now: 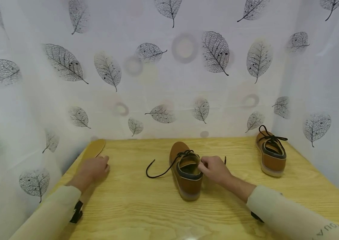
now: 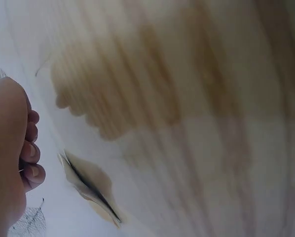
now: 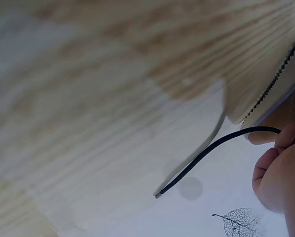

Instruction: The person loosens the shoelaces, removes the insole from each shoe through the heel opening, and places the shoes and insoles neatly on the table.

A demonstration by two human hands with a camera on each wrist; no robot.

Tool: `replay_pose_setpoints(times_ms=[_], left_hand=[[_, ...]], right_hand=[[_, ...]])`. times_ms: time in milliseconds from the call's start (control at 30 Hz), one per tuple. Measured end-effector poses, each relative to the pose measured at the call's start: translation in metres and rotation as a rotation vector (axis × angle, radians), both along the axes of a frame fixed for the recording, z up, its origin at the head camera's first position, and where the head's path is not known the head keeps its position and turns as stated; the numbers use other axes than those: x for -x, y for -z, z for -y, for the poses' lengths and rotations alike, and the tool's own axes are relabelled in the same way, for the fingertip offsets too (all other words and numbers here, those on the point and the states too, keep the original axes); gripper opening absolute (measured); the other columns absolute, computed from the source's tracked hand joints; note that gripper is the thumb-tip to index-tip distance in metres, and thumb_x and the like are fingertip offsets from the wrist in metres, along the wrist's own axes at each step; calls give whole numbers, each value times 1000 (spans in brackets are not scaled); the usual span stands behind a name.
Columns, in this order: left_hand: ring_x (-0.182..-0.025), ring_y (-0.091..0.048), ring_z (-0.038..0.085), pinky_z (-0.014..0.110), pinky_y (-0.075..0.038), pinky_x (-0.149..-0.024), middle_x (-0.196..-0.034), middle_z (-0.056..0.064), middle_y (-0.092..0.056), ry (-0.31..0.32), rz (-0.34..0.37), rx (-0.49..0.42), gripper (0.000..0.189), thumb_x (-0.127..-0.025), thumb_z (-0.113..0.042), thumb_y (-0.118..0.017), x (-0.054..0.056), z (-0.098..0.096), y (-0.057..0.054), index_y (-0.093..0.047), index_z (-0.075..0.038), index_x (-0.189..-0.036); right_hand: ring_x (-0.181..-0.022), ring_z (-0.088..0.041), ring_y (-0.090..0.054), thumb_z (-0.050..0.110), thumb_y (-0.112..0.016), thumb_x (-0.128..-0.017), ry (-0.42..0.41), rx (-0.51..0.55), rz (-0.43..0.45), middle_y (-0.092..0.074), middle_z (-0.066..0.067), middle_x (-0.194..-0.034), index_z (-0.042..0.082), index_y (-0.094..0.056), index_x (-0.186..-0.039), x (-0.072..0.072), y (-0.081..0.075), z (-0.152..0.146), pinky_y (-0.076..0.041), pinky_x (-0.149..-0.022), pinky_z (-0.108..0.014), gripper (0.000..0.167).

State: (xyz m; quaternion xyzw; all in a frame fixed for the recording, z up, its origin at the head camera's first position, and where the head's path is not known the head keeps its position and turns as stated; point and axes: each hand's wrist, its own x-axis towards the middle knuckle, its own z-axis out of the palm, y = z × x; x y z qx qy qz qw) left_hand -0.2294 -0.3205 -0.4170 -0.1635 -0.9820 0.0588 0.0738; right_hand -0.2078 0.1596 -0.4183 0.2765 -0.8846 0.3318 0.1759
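Observation:
In the head view a brown lace-up shoe [image 1: 189, 186] stands mid-table, heel toward me. One black lace [image 1: 160, 174] trails off to its left. My right hand [image 1: 216, 169] grips the right side of its collar with curled fingers. The other lace end [image 3: 199, 157] runs out beside that hand in the right wrist view; whether the fingers also pinch it cannot be told. At the far left an insole [image 1: 96, 147] lies beside my left hand [image 1: 93, 167]. The left wrist view shows that hand loosely curled, apart from the insole [image 2: 91, 190].
A second brown shoe [image 1: 273, 161] stands at the back right, its black lace tied in a bow. The glossy wood-pattern table [image 1: 133, 210] reaches a white leaf-print curtain [image 1: 169, 80] at the back and along both sides.

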Motion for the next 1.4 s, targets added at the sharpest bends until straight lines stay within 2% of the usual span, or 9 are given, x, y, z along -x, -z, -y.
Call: replay_pose_setpoints(times_ms=[100, 167, 367, 767, 967, 1033, 1233, 1300, 1400], left_hand=[[-69, -63, 28, 44, -49, -57, -81, 9, -63, 8, 24, 10, 24, -97, -20, -54, -1, -7, 1, -60, -2, -111], [-67, -62, 25, 43, -48, -56, -78, 7, -61, 16, 21, -5, 17, -98, -20, -54, -1, -12, 1, -60, -5, -104], [-55, -43, 14, 33, -36, -55, -64, -1, -47, 65, 41, -174, 17, -99, -13, -51, 1, -23, 4, -51, -13, -82], [-59, -44, 11, 32, -39, -59, -69, -2, -53, 67, -16, -360, 19, -98, -11, -49, 4, -30, 7, -56, -14, -80], [-59, -44, 12, 31, -38, -58, -70, -1, -53, 29, 12, -403, 20, -98, -11, -49, 0, -42, 16, -56, -14, -80], [-58, -42, 12, 30, -37, -56, -68, -3, -50, 44, -26, -380, 20, -97, -12, -51, 1, -50, 19, -54, -15, -78], [-64, -49, 18, 35, -43, -59, -72, 0, -53, 226, -256, -249, 14, -94, -13, -59, 10, -85, 14, -55, -13, -81], [-77, -58, 25, 42, -49, -70, -84, 6, -60, 182, -262, -187, 11, -96, -19, -58, 11, -89, 11, -59, -9, -91], [-100, -59, 37, 55, -47, -84, -106, 17, -62, 0, -192, -129, 28, -98, -27, -55, 10, -81, 6, -59, -1, -109]], right_hand=[[-48, 1, -19, 8, -55, -88, 21, -43, -9, -26, 13, -53, 18, -36, -58, 0, -1, -1, -23, -49, -19, 37], [-48, 1, -21, 8, -55, -87, 42, -73, -28, -27, 13, -53, 19, -36, -58, -1, 0, -2, -24, -49, -19, 36], [-48, 0, -23, 10, -56, -84, 93, -127, -64, -28, 13, -52, 19, -36, -57, -2, 1, -5, -25, -49, -20, 35], [-48, 1, -23, 7, -55, -85, 126, -158, -72, -27, 13, -53, 19, -36, -57, -2, 0, -22, -23, -49, -20, 36], [-48, 0, -22, 7, -54, -88, 117, -167, -51, -27, 13, -53, 19, -37, -58, -3, -1, -25, -24, -49, -20, 36], [-48, 0, -23, 7, -54, -89, 116, -174, -39, -28, 13, -53, 19, -38, -59, -4, 0, -24, -24, -49, -20, 36], [-48, 0, -20, 6, -53, -89, 151, -168, -55, -26, 12, -54, 19, -37, -58, -7, -1, -25, -23, -50, -20, 37], [-49, 0, -20, 6, -53, -88, 155, -173, -65, -25, 12, -54, 19, -36, -59, -8, -2, -25, -23, -51, -20, 37], [-49, 0, -20, 5, -53, -89, 157, -185, -77, -25, 12, -54, 20, -36, -59, -8, -3, -27, -22, -51, -20, 38]])
